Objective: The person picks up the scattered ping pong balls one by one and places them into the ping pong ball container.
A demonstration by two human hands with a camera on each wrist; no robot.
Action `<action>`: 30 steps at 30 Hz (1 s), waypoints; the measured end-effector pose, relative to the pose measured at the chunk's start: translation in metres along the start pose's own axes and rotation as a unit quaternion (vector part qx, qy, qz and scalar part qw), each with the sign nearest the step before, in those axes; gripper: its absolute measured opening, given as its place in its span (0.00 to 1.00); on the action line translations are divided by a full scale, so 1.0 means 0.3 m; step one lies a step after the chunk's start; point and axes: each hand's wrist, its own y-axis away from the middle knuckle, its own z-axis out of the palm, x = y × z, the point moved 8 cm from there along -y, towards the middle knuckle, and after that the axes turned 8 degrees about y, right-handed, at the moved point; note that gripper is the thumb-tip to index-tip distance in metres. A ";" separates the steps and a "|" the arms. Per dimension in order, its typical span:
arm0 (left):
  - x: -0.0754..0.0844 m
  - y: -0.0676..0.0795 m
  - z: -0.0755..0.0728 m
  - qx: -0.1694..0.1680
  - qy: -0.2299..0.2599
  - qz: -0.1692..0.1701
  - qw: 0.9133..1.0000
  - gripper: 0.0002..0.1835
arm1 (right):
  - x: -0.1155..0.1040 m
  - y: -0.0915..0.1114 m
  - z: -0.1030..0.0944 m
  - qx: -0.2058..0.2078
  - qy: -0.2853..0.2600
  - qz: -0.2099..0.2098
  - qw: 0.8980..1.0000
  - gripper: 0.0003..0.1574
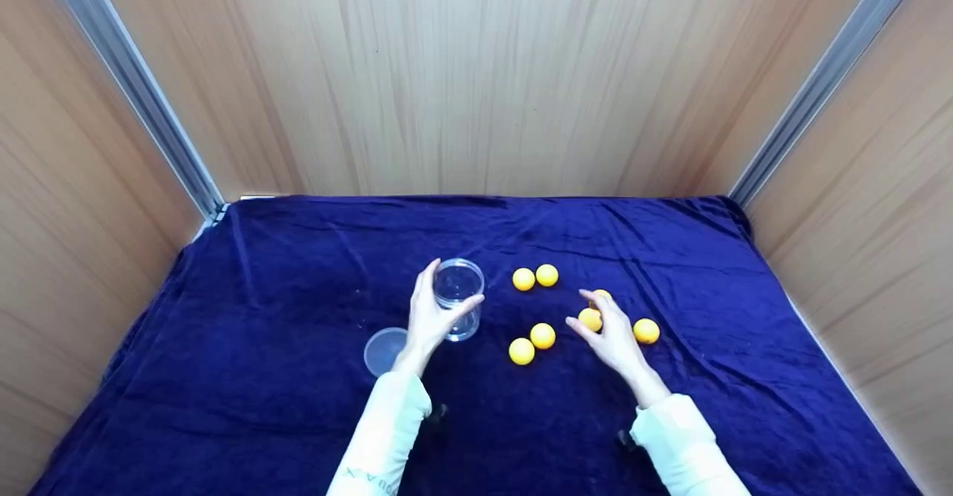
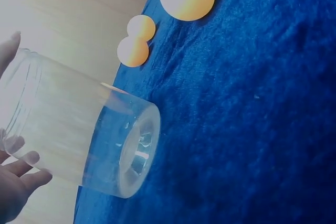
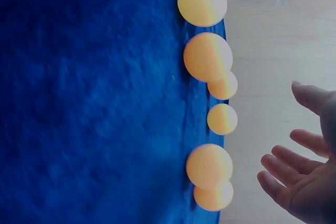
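Observation:
My left hand (image 1: 429, 319) grips a clear plastic jar (image 1: 466, 323) near its rim, thumb on one side and fingers on the other. Upright and see-through, the jar (image 2: 68, 124) shows no ball inside in the left wrist view. Several orange-yellow table tennis balls lie to its right, including a near pair (image 1: 543, 336) and a far pair (image 1: 547, 275). Over the right-hand balls hovers my right hand (image 1: 616, 341), thumb and fingers spread. One ball (image 1: 590, 320) appears between them in the head view, but the right wrist view shows the hand (image 3: 304, 174) raised and holding nothing.
A round translucent lid (image 1: 382, 353) lies left of the jar, partly hidden by my left wrist. Another ball (image 1: 646, 331) sits to the right of my right hand. Wrinkled dark blue cloth (image 1: 246, 377) covers the table, with wood-patterned panels (image 1: 476, 79) behind and at both sides.

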 end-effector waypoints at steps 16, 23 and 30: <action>-0.014 0.009 0.006 0.038 0.044 -0.007 0.998 0.45 | 0.038 0.050 0.139 -0.018 -0.094 0.091 0.991 0.26; -0.028 0.009 0.006 0.045 0.070 -0.016 0.996 0.45 | 0.057 0.054 0.179 -0.031 -0.092 0.127 0.987 0.27; -0.029 0.007 0.009 0.050 0.074 -0.011 0.996 0.45 | 0.066 0.052 0.208 -0.045 -0.088 0.138 0.985 0.27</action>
